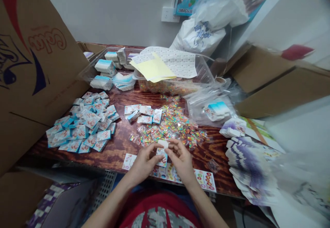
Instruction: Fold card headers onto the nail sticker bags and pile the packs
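Observation:
Between my two hands, near the table's front edge, is a small printed card box (162,157) with a white flap (163,143) standing up at its top. My left hand (145,160) grips its left side, fingers curled over the top. My right hand (181,158) pinches the right side by the flap. Under my hands lies a long strip of printed stickers (205,180). Just beyond are many small clear packets of coloured pieces (170,125), spread in a heap. Several small boxes (144,113) lie left of the packets.
A large pile of small boxes (85,125) covers the table's left. Behind stand clear trays (206,73), bundled flat cartons (104,66) and paper sheets (170,61). At right are a plastic bag (219,111) and fanned purple-white cartons (250,169). Large cardboard boxes (51,73) flank the table.

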Demonstrator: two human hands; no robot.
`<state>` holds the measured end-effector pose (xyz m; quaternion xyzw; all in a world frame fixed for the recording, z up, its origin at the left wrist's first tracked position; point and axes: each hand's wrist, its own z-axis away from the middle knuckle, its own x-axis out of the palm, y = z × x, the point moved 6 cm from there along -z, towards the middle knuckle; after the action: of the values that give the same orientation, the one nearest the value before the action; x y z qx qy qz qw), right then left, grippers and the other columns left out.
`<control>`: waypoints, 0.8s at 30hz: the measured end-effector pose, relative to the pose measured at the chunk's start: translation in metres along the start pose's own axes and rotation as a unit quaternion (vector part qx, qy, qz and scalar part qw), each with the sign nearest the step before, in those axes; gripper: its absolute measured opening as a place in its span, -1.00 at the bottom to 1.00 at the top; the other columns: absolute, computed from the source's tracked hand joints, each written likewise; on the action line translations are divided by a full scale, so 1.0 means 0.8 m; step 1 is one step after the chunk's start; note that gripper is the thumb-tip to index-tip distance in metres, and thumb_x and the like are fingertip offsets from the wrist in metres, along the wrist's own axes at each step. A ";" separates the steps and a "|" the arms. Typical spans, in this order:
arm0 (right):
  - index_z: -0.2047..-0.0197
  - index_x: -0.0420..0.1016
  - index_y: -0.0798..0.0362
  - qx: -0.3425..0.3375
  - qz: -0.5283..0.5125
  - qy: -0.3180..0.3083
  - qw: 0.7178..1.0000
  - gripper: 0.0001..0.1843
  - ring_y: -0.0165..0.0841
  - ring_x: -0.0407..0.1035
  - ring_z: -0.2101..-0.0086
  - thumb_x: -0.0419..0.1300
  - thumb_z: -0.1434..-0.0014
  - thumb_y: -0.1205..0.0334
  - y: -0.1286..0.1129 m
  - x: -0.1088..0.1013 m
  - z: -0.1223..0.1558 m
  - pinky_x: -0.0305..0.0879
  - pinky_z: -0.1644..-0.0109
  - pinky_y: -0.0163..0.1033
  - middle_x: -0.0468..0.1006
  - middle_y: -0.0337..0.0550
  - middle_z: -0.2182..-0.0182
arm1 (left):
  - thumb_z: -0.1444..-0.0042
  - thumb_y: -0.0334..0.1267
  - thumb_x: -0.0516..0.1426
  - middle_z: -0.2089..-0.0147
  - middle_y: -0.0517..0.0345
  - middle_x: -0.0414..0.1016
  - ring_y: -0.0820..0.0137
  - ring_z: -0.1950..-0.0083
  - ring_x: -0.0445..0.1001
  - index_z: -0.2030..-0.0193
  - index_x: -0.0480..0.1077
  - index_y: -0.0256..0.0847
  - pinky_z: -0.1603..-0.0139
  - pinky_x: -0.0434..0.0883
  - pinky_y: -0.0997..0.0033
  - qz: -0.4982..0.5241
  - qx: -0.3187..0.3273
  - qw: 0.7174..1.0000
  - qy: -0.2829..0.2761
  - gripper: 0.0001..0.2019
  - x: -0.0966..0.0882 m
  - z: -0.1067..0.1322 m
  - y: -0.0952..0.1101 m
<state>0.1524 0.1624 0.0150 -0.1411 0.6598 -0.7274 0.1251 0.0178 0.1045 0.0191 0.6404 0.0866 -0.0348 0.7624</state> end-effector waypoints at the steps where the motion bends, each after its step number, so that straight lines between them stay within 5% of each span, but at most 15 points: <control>1: 0.07 0.42 -0.03 0.008 -0.021 0.000 1.000 -0.69 -0.29 0.40 0.32 0.25 -0.14 0.07 0.002 0.001 0.002 0.31 0.25 -0.26 0.50 -0.21 0.37 | -0.16 -0.21 0.17 0.44 0.28 0.30 0.46 0.41 0.24 0.04 0.44 -0.20 0.39 0.20 0.49 -0.001 0.000 1.000 0.002 -0.75 0.000 0.001 -0.001; 11: 0.36 0.49 0.03 -0.031 0.013 -0.053 0.998 -0.80 -0.31 0.37 0.29 0.25 -0.16 0.07 -0.014 -0.003 0.003 0.29 0.19 -0.27 0.49 -0.18 0.34 | -0.04 -0.23 0.26 0.31 0.30 0.43 0.50 0.44 0.42 -0.04 0.15 -0.09 0.44 0.32 0.54 0.186 -0.055 0.980 0.032 -0.53 0.013 0.008 -0.013; 24: 0.43 0.56 0.08 0.109 -0.047 -0.031 0.992 -0.66 -0.43 0.29 0.52 0.46 0.17 0.02 -0.009 -0.007 0.000 0.19 0.45 -0.35 0.49 -0.23 0.54 | -0.05 -0.31 0.24 0.29 0.22 0.52 0.41 0.32 0.47 -0.16 0.22 -0.11 0.36 0.40 0.50 0.189 -0.051 0.981 -0.017 -0.47 0.009 0.013 0.006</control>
<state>0.1578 0.1655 0.0223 -0.1800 0.5652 -0.7951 0.1259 0.0265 0.0955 0.0244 0.6050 -0.0474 0.1028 0.7881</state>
